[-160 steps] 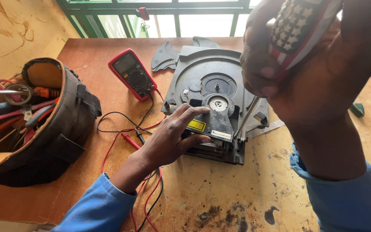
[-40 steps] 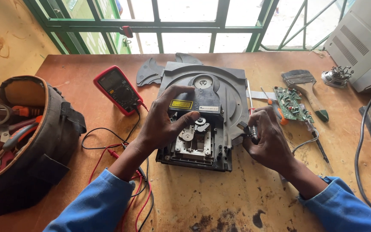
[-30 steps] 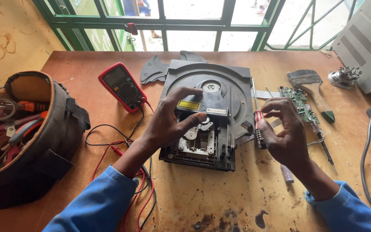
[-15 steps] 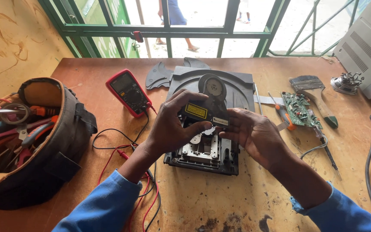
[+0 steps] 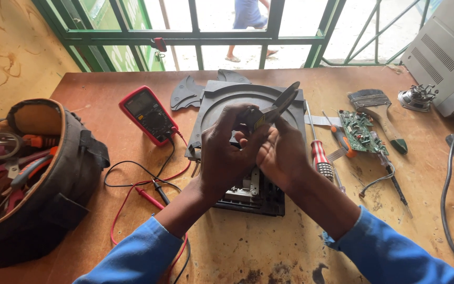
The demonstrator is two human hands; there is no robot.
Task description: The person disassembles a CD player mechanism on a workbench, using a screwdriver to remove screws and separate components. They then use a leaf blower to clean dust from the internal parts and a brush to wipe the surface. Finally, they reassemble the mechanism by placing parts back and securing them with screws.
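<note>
Disc drive mechanism [image 5: 248, 192], black plastic frame with a round tray recess and bare metal parts at the near end, sits mid-surface under both hands. Left hand [image 5: 227, 158] and right hand [image 5: 282, 155] are raised together above it, fingers curled and pinched on a small dark metal bracket [image 5: 277, 108] that sticks up and to the right; thumbs meet at its lower end. Both forearms come in from below in blue sleeves. Half a second ago the hands were lower, on the mechanism itself, with the piece level; now it is lifted and tilted. Red multimeter [image 5: 148, 114] lies left of the drive, red and black leads looping over the worn wooden surface [image 5: 269, 252]. Striped-handle screwdriver [image 5: 320, 155] lies just right of the right hand, green circuit board [image 5: 361, 131] beyond it. Soft dark tool bag [image 5: 53, 184] sits far left.
</note>
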